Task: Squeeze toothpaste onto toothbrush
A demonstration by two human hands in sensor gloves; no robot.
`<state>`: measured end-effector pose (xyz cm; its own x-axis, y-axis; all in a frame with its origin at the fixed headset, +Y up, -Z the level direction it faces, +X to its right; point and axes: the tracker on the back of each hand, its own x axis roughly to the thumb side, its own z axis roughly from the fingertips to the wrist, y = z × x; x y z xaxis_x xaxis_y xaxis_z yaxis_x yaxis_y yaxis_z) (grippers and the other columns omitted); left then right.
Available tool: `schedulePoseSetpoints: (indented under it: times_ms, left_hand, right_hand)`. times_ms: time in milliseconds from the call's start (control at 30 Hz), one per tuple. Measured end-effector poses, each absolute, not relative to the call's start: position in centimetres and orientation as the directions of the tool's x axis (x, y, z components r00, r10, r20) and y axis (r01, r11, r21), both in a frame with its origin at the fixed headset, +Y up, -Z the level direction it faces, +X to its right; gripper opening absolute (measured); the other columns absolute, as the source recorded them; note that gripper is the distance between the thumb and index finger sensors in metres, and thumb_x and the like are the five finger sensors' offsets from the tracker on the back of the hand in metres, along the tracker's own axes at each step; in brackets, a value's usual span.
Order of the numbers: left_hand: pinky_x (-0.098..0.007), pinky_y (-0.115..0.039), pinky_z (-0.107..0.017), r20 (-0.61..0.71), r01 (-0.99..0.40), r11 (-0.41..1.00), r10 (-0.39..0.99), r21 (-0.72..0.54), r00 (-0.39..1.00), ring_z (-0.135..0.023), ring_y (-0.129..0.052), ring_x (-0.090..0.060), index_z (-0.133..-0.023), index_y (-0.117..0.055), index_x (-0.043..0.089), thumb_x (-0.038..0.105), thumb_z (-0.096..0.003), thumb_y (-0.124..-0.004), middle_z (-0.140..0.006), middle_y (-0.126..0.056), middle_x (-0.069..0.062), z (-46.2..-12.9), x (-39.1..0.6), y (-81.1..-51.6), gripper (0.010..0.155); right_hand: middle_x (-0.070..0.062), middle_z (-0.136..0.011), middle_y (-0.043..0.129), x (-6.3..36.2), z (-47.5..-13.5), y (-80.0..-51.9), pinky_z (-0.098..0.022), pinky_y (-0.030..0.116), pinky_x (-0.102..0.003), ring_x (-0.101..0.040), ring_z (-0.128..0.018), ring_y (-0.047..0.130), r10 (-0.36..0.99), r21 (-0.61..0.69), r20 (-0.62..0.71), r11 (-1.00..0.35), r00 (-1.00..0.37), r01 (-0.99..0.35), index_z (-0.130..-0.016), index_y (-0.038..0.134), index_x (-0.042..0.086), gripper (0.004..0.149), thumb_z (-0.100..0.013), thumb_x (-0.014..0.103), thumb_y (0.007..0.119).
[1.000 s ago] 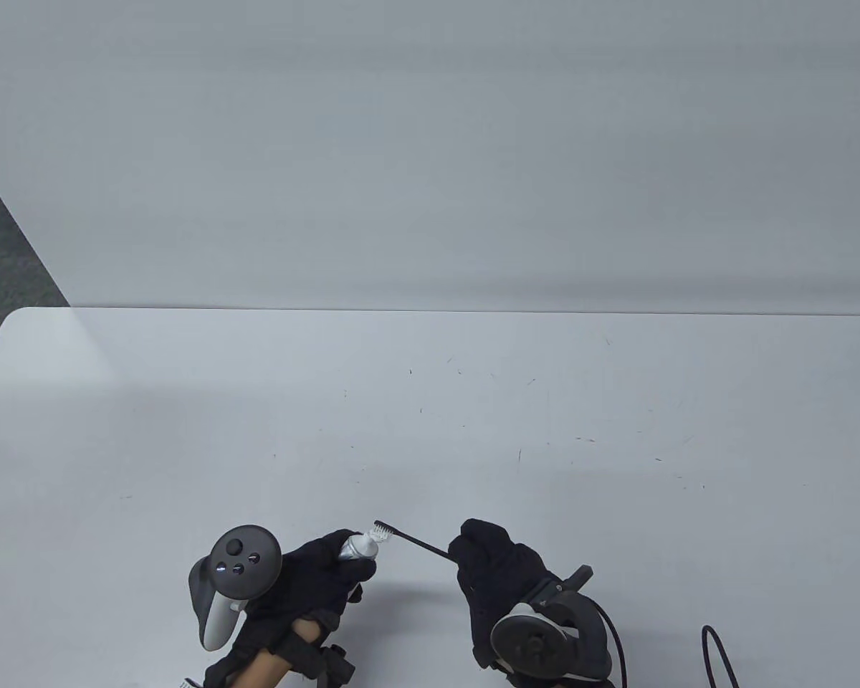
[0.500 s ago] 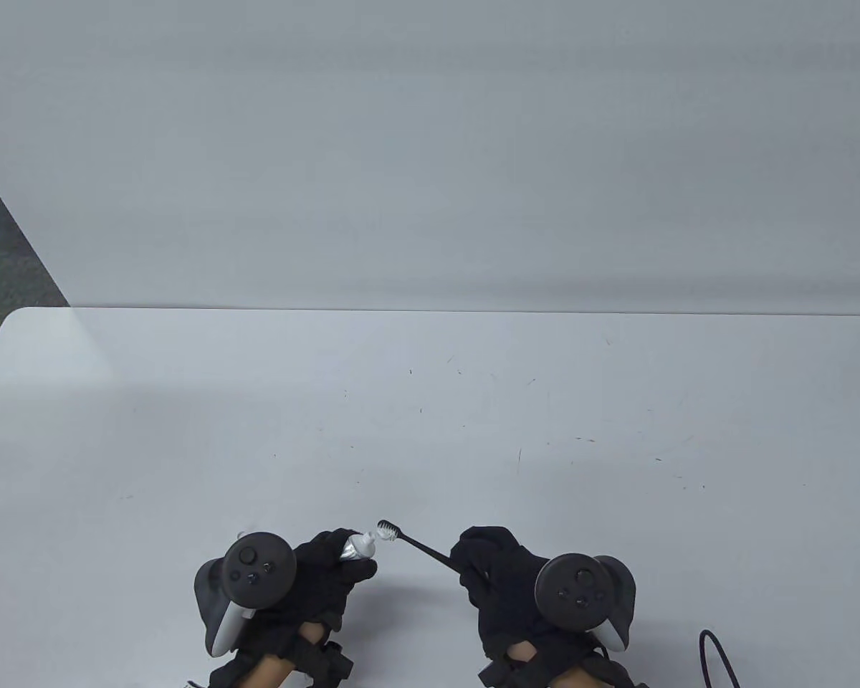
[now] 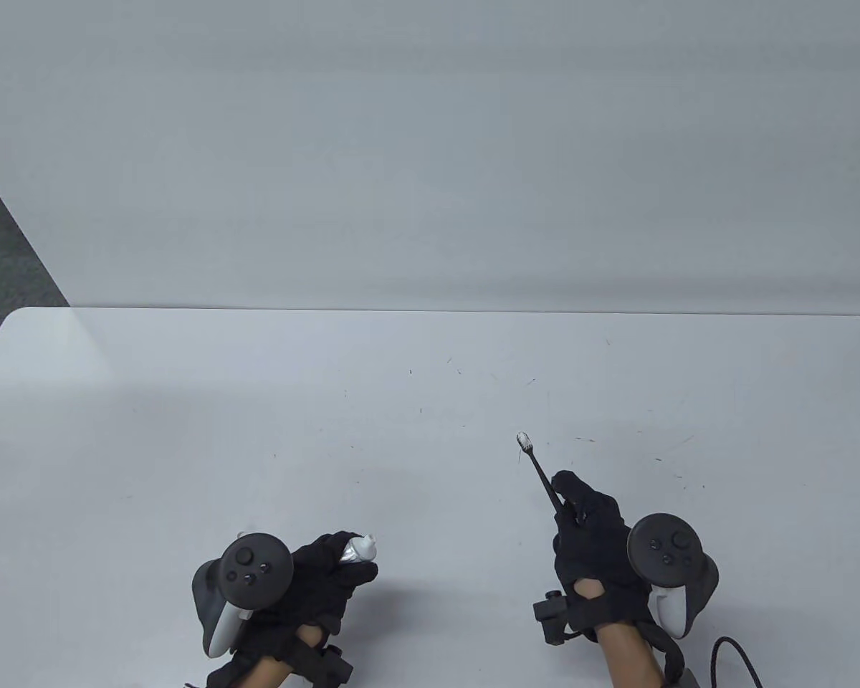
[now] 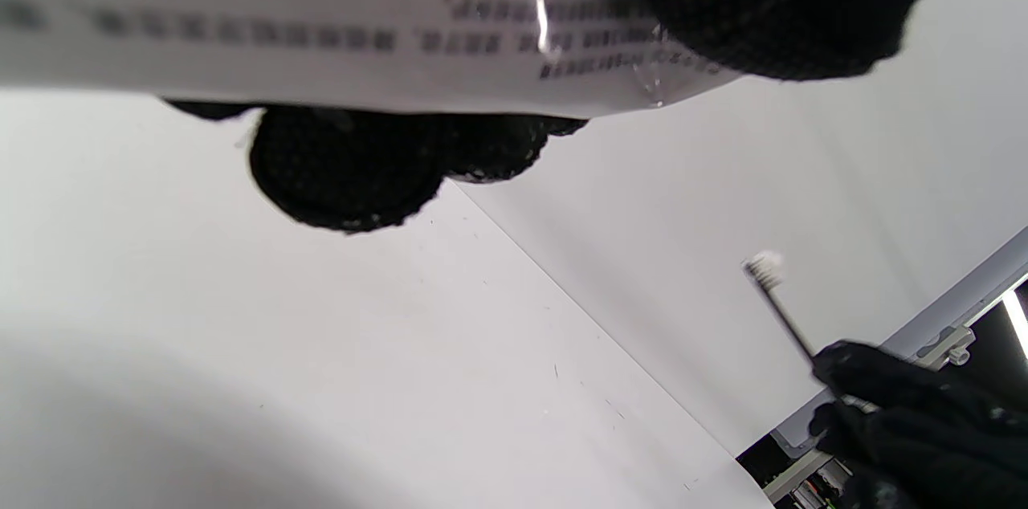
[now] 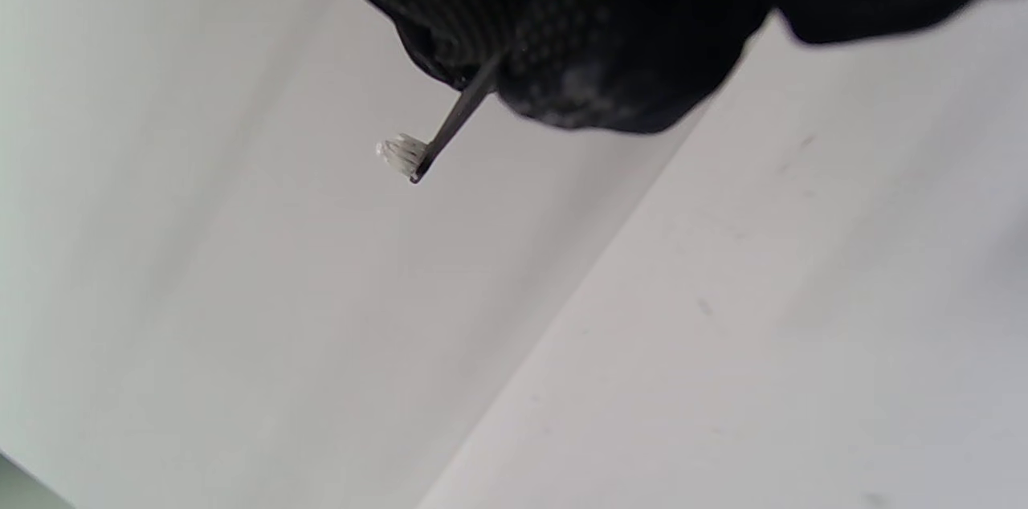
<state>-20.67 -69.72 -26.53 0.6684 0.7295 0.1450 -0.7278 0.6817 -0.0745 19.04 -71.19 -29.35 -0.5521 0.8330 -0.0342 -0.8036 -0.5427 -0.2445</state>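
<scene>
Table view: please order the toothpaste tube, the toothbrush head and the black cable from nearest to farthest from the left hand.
1. Toothpaste tube: held in the left hand.
2. Toothbrush head: up and to the right, above the right hand.
3. Black cable: bottom right edge.

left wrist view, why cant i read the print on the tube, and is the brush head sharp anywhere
Left wrist view: the toothpaste tube sits too close to the lens, so its print is blurred, with a glare streak; the toothbrush head is soft. Right wrist view: bristles fairly crisp, glove blurred. Table view: brush head small but sharp.
</scene>
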Motion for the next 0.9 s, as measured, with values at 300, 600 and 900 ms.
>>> schedulePoseSetpoints:
  times_ms: [300, 600, 900]
  left_hand:
    - [-0.063, -0.078, -0.052, 0.152, -0.742, 0.664, 0.746, -0.093, 0.648, -0.069, -0.096, -0.039, -0.088, -0.08, 0.013, 0.052, -0.0275, -0.082, -0.082, -0.088, -0.01, -26.3, -20.7, -69.7, 0.072]
    - [-0.063, -0.078, -0.052, 0.157, -0.747, 0.656, 0.753, -0.107, 0.639, -0.069, -0.096, -0.039, -0.088, -0.08, 0.013, 0.052, -0.0275, -0.082, -0.082, -0.088, -0.01, -26.2, -20.6, -69.8, 0.072]
    - [-0.063, -0.078, -0.052, 0.165, -0.755, 0.647, 0.76, -0.105, 0.629, -0.069, -0.096, -0.039, -0.088, -0.08, 0.013, 0.052, -0.0275, -0.082, -0.082, -0.089, -0.01, -26.1, -20.5, -69.8, 0.072]
  right_hand:
    - [-0.017, -0.07, 0.09, 18.7, -31.4, -75.8, -0.008, 0.09, -0.042, -0.024, -0.024, 0.102, 0.619, -0.156, -0.241, -0.785, -0.747, -0.6, -0.076, 0.092, 0.022, 0.043, -0.035, 0.014, 0.082]
    - [-0.021, -0.081, 0.083, 15.3, -31.7, -76.4, -0.018, 0.091, -0.045, -0.03, -0.041, 0.101, 0.236, -0.063, -0.158, -0.971, -0.959, -0.229, -0.078, 0.088, 0.019, 0.042, -0.037, 0.016, 0.082]
    - [-0.017, -0.083, 0.08, 13.6, -31.6, -76.7, -0.025, 0.092, -0.041, -0.025, -0.048, 0.098, 0.044, 0.006, -0.104, -0.999, -0.994, -0.045, -0.078, 0.086, 0.018, 0.041, -0.037, 0.023, 0.086]
